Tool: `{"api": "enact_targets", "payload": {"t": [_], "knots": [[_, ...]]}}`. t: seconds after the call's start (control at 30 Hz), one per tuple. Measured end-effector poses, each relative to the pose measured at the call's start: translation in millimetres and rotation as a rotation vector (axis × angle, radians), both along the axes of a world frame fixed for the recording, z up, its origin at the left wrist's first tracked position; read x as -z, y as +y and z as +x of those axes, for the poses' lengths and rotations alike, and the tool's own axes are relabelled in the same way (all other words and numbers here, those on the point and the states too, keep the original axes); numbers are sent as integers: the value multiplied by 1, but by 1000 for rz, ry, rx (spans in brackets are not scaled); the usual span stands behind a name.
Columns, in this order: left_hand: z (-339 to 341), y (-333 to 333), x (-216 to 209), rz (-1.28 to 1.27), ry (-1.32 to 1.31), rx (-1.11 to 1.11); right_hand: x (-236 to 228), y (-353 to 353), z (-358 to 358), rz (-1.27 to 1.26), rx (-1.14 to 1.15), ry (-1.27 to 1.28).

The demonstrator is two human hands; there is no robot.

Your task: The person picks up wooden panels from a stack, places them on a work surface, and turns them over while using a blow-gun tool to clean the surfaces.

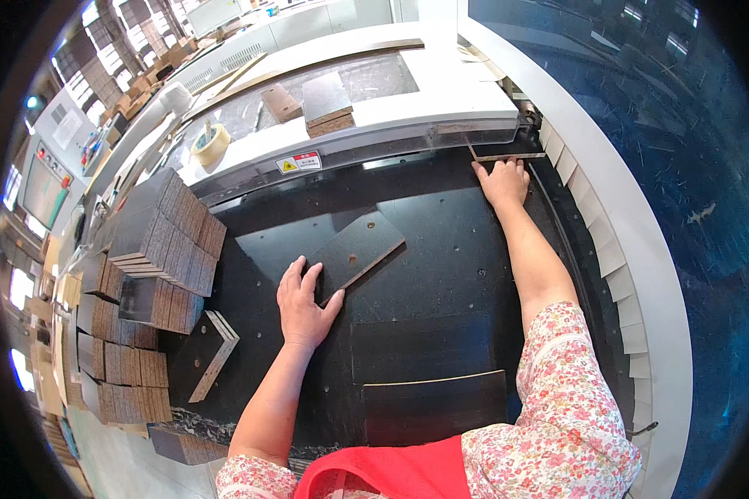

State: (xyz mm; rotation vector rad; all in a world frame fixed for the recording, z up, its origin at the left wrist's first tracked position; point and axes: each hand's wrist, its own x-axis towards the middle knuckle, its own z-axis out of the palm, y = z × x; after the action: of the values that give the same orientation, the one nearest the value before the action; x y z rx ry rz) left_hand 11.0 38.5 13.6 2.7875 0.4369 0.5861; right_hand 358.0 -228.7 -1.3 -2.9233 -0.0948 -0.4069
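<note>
One dark, rectangular, two-holed board (366, 245); one thin brown strip (534, 155)

Board lies aslant mid-left on the black flat desk (424, 291); my left fingers (310, 277), spread wide, touch its near-left end. My right fingers (499, 172) touch the strip, far right; cannot tell whether they grip. Beyond: one cream tape roll (210, 148), one white-red-yellow label (298, 162). Brown-edged board stacks (183, 229) crowd the left; a white machine beam (441, 108) bars the far side.
</note>
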Motion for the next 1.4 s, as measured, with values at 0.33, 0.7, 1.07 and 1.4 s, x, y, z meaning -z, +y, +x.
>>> {"api": "enact_targets", "payload": {"t": [0.33,0.7,1.07,1.4], "knots": [[3,1,4,10,-35,35,-8,9,-1,-70,82,17],[-3,1,-4,-31,-66,17,-30,14,-7,-71,33,147],[-6,7,5,5,-81,26,-3,14,7,-85,24,46],[0,6,3,-85,-84,55,18,10,-4,155,-484,-435]]}}
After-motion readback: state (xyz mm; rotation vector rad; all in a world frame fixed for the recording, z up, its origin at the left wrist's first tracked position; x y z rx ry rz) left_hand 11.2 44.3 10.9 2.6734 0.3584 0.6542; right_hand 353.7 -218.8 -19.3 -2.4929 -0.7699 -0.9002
